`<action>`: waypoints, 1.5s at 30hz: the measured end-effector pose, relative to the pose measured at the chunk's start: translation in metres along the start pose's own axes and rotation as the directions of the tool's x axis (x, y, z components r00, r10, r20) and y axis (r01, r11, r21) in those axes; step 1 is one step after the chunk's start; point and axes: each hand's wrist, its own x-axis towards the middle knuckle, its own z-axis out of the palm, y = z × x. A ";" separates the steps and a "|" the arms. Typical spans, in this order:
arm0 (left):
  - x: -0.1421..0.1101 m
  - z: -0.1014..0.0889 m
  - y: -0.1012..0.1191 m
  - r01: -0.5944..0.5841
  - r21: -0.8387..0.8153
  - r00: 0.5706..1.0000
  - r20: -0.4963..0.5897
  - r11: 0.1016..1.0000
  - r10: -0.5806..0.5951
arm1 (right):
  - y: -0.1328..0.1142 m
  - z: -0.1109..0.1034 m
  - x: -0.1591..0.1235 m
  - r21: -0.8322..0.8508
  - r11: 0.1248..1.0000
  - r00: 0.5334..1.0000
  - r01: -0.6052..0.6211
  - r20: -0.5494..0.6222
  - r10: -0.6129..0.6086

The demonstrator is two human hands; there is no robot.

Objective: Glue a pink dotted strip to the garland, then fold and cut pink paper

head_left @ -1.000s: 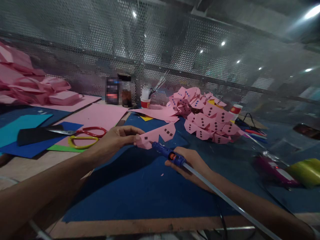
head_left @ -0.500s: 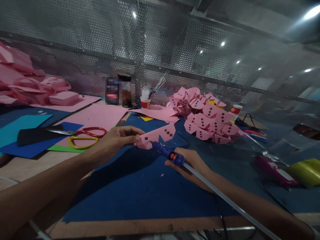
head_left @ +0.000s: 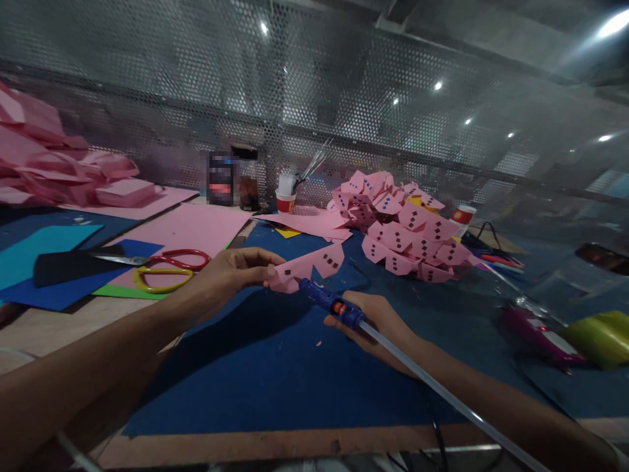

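Pinched between the thumb and fingers of my left hand is the left end of a pink paper cutout, notched along its lower edge and marked with dark squares. My right hand is wrapped round a blue glue gun. A long clear glue stick runs out of its back toward the lower right. The gun's nozzle meets the cutout's lower edge near the notch; whether glue is coming out is too small to tell. Both hands are above the blue mat.
Scissors with red and yellow handles lie on coloured sheets at left. Similar marked pink cutouts are heaped behind my right hand. A paper cup and a jar stand at the back. A magenta tool lies at right.
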 end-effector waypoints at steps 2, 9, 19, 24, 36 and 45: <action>0.000 0.000 -0.001 -0.002 0.005 1.000 0.000 1.000 0.002 | -0.001 0.000 0.000 -0.001 1.000 1.000 -0.004 -0.005 0.004; 0.001 -0.001 -0.001 0.002 -0.010 1.000 -0.001 1.000 -0.002 | -0.004 -0.002 0.000 -0.027 1.000 1.000 -0.007 0.016 0.007; 0.000 0.000 0.001 0.009 0.005 1.000 0.009 1.000 -0.009 | 0.000 -0.002 0.000 -0.003 1.000 1.000 -0.007 0.016 0.007; -0.001 0.000 0.002 0.012 -0.002 1.000 -0.023 1.000 -0.012 | -0.006 -0.005 -0.001 0.058 0.998 1.000 -0.013 -0.006 0.013; -0.002 0.001 0.005 0.062 -0.035 0.998 -0.019 0.997 -0.062 | -0.011 -0.010 -0.003 0.378 0.904 0.980 -0.199 0.096 0.175; -0.001 0.001 0.005 0.056 -0.033 0.998 -0.030 0.998 -0.057 | -0.014 -0.010 -0.004 0.281 0.934 0.975 -0.221 0.068 0.210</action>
